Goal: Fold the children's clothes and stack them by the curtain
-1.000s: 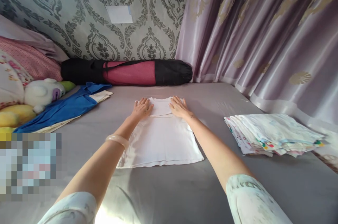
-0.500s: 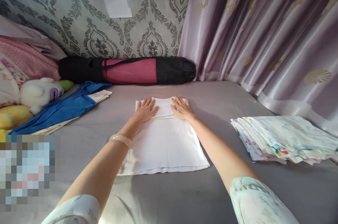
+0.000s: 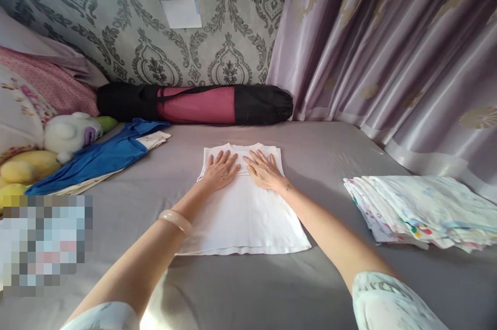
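A white sleeveless-looking top (image 3: pixel 244 221) lies flat on the grey bed sheet (image 3: pixel 252 293), its neckline toward the wall and its wider hem toward me. My left hand (image 3: pixel 222 170) rests palm down on the upper left of the cloth, fingers spread. On the upper right, my right hand (image 3: pixel 264 170) lies flat too, fingers apart and pointing up and left. Both hands touch the fabric near a seam across the chest, and neither grips it. A pale bangle (image 3: pixel 175 220) circles my left forearm.
Folded patterned cloths (image 3: pixel 423 211) are stacked at the right. Blue clothing (image 3: pixel 104 154) lies at the left beside plush toys (image 3: pixel 70 135). A long black and pink bag (image 3: pixel 196 104) lies along the wall. Purple curtains (image 3: pixel 368 50) hang at the right.
Both hands have slid a little toward me over the top, away from its neckline, and the right hand's fingers have spread. The view has shifted slightly left.
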Tool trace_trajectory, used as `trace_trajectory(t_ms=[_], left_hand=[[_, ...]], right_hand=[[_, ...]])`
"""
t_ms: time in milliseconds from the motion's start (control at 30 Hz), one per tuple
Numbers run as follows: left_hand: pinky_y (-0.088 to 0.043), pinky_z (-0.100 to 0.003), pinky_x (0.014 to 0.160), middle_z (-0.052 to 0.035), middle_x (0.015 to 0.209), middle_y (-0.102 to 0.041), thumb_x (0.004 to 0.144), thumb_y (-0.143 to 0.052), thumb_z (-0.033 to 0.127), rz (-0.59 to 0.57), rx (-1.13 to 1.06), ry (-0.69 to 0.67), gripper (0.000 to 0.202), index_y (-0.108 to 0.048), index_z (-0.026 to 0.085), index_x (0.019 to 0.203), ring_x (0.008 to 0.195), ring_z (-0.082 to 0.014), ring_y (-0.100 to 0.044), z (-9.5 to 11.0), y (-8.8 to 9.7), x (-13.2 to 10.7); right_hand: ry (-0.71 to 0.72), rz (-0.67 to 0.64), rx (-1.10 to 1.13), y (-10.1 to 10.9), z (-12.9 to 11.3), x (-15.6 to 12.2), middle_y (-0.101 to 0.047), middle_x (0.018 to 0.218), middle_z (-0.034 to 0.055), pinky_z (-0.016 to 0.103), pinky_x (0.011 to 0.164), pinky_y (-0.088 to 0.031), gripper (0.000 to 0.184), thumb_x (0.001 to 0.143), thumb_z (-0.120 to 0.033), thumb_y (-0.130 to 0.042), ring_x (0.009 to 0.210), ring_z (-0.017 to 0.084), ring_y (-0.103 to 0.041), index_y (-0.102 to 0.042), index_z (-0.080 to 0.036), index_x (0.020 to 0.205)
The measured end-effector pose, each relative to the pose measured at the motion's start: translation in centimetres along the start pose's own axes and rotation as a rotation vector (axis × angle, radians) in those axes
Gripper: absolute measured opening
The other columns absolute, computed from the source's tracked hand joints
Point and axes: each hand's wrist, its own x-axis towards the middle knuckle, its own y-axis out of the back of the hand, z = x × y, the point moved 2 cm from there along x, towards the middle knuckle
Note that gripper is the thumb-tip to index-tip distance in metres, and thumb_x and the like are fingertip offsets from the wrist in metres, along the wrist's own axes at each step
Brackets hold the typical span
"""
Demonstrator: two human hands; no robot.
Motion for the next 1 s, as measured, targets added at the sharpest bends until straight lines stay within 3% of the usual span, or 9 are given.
trace_trajectory(t_ms=[233, 400, 567, 800, 1000], left_hand=[[-0.011, -0.055, 0.118, -0.0117, 0.162, -0.017, 0.098, -0.015, 0.056, -0.025, -0.043, -0.022, 0.068, -0.025, 0.018, 0.154, 0.149, -0.028, -0.012, -0.6, 0.5, -0.3], [-0.008, -0.05, 0.12, -0.0106, 0.162, -0.017, 0.098, -0.014, 0.056, 0.016, 0.0, -0.099, 0.069, -0.024, 0.017, 0.154, 0.15, -0.0241, -0.011, -2.3, 1.1, -5.4], [-0.009, -0.048, 0.121, -0.0089, 0.161, -0.02, 0.099, -0.015, 0.056, 0.003, 0.019, -0.171, 0.067, -0.027, 0.019, 0.153, 0.149, -0.023, -0.016, -3.8, -0.1, -10.0], [-0.01, -0.045, 0.121, -0.0069, 0.162, -0.016, 0.099, -0.016, 0.055, -0.016, 0.023, -0.152, 0.066, -0.023, 0.021, 0.155, 0.149, -0.0232, -0.014, -4.2, -0.9, -9.8], [-0.006, -0.05, 0.12, -0.0104, 0.162, -0.017, 0.099, -0.02, 0.052, -0.058, 0.082, -0.149, 0.065, -0.024, 0.018, 0.154, 0.149, -0.0265, -0.013, -3.6, 0.3, -10.4]], right_hand=[[0.01, -0.018, 0.062, 0.9, 0.3, -0.1, -0.015, 0.163, 0.0041, 0.056, 0.118, -0.005, 0.055, 0.101, -0.04, -0.021, 0.15, 0.023, -0.006, -0.029, -0.025, 0.153], [0.088, 0.01, 0.065, 1.8, 0.6, -4.6, -0.011, 0.163, 0.0103, 0.046, 0.121, -0.005, 0.062, 0.1, -0.042, -0.019, 0.15, 0.021, -0.004, -0.018, -0.013, 0.155], [0.079, -0.055, 0.007, 0.6, 0.9, -9.5, -0.011, 0.162, 0.0121, 0.042, 0.122, -0.007, 0.067, 0.1, -0.048, -0.019, 0.15, 0.023, -0.007, -0.019, -0.009, 0.155], [0.049, -0.019, -0.018, -0.5, 1.1, -9.8, -0.014, 0.162, 0.0084, 0.04, 0.122, -0.005, 0.065, 0.1, -0.046, -0.019, 0.149, 0.021, -0.01, -0.024, -0.011, 0.154], [0.07, -0.046, -0.03, 0.4, 0.7, -10.5, -0.016, 0.162, 0.0101, 0.041, 0.122, -0.004, 0.062, 0.101, -0.044, -0.021, 0.149, 0.021, -0.01, -0.028, -0.01, 0.152]])
